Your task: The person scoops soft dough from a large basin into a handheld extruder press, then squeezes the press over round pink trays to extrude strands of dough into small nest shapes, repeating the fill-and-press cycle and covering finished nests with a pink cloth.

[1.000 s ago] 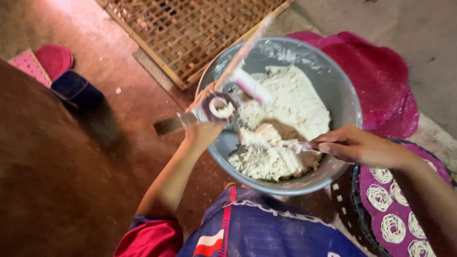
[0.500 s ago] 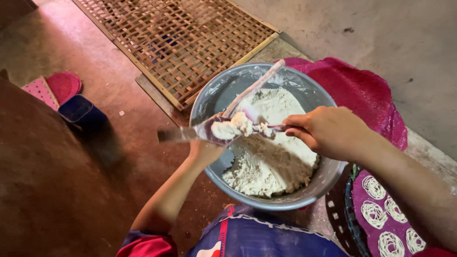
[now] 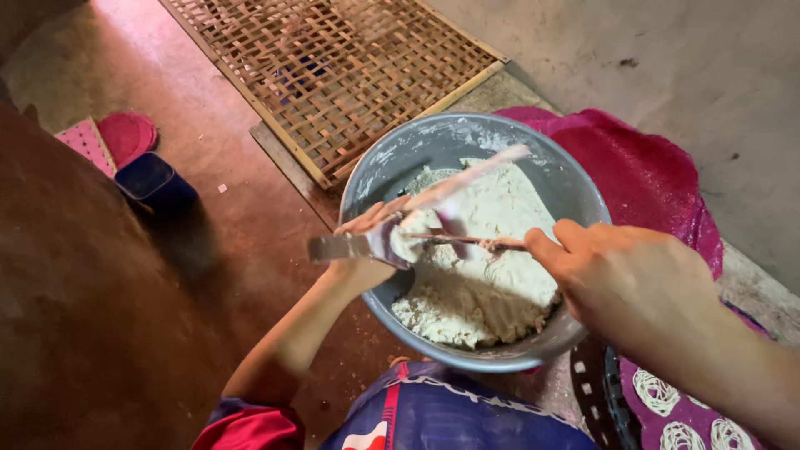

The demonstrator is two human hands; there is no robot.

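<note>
A grey metal bowl [image 3: 375, 171] holds a heap of white dough [image 3: 487, 279]. My left hand [image 3: 367, 237] grips a small metal press [image 3: 379, 244] with a long handle, held over the bowl's near rim. Its cup is packed with white dough. My right hand [image 3: 621, 275] holds a thin spoon [image 3: 467, 241] by its handle, and the spoon's tip touches the dough in the press cup. Both hands hover above the bowl.
A woven bamboo mat [image 3: 342, 67] lies on the floor beyond the bowl. Magenta cloth [image 3: 633, 171] sits under the bowl's right side. At the lower right a purple tray [image 3: 692, 417] carries coiled white noodle rounds. A blue container [image 3: 154, 183] and pink lids [image 3: 125, 133] rest at the left.
My right hand has lifted the spoon out of the dough heap and brought it up to the press cup. The press now sits filled with dough.
</note>
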